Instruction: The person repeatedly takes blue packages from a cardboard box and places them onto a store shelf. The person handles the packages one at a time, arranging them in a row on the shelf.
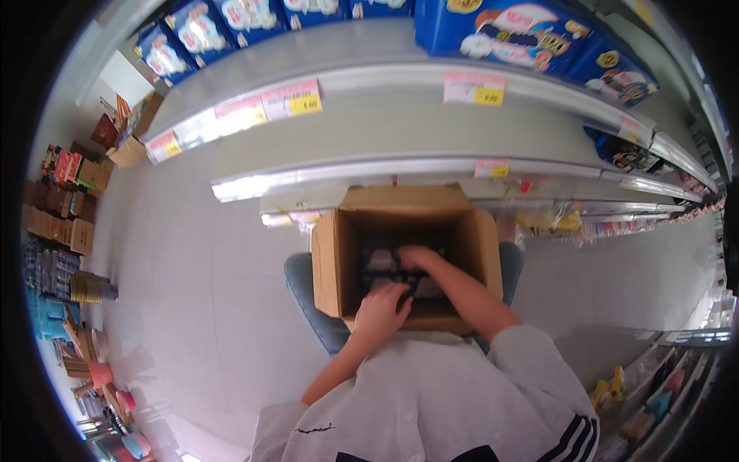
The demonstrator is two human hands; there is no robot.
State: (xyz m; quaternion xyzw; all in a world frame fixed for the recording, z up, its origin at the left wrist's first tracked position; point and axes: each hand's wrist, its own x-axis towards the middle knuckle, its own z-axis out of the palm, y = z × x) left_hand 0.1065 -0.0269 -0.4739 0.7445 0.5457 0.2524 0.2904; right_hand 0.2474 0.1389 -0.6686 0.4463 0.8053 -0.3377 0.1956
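Note:
An open cardboard box [326, 263] stands before me between my knees, its flaps folded outward. Dark packages with pale printed patches [381, 259] lie inside it in rows. My left hand [384, 309] is at the near left part of the opening, its fingers at a dark package; whether they grip it is not plain. Deeper in the box, my right hand [413, 258] reaches to the far row, its fingertips hidden among the packages.
Metal store shelves [369, 167] with price tags run across in front. Blue packages [514, 34] stand on the upper shelf. Cardboard boxes [82, 237] and other goods line the left side. More shelving with goods [652, 398] is at the lower right.

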